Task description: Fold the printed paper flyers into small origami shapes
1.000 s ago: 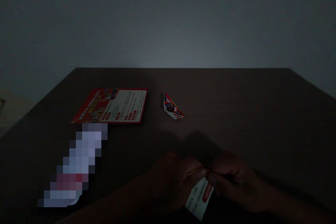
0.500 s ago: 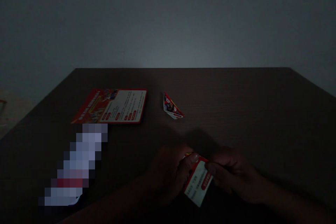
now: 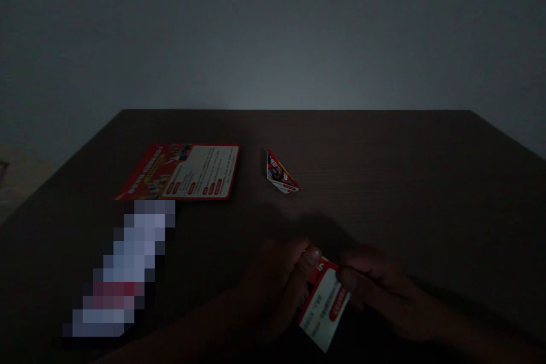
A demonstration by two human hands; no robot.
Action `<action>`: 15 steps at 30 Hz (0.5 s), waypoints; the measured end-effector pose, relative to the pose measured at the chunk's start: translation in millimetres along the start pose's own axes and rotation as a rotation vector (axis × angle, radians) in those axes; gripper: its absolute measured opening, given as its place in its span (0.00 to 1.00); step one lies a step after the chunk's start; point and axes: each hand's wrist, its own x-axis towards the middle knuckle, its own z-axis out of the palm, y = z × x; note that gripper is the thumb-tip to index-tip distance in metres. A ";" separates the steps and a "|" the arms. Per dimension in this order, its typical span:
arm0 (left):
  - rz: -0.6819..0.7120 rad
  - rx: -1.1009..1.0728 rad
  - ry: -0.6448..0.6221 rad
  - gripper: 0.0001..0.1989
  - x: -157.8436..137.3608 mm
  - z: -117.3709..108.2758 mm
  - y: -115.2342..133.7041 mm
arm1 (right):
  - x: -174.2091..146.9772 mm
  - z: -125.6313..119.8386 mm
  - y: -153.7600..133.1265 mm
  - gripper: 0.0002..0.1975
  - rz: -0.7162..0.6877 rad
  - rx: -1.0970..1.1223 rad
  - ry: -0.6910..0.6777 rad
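Both hands grip one folded paper leaflet (image 3: pixel 325 304), red along its top and pale with printed text below. My left hand (image 3: pixel 284 284) is closed on its left side, thumb pressed near the upper corner. On the right edge, my right hand (image 3: pixel 375 290) pinches the paper between thumb and fingers. The leaflet is tilted, its lower corner pointing toward me. Beyond the hands, a small folded paper piece (image 3: pixel 281 173) with red, dark and white print lies on the table. The fingers behind the leaflet are hidden.
A stack of red and white printed leaflets (image 3: pixel 205 170) lies at the left on the dark wooden table (image 3: pixel 384 170). In front of it is a bright, blurred-out oblong object (image 3: pixel 132 261). A grey wall (image 3: pixel 298 40) rises behind the table's far edge.
The held leaflet has shifted slightly toward me, and more of its red printed part shows beside my left thumb. The things on the table stay in place.
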 end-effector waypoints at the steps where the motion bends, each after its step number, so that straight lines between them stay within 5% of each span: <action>1: -0.006 0.001 -0.001 0.21 0.1 0.2 1.3 | -0.1 -0.1 -0.3 0.21 0.005 -0.002 -0.004; 7: 0.073 0.116 0.022 0.19 0.0 0.0 5.2 | 0.7 2.2 0.6 0.22 0.039 0.072 -0.021; 15: 0.125 -0.034 0.097 0.25 5.4 -1.6 -10.5 | 1.2 3.4 2.3 0.22 0.061 0.083 0.046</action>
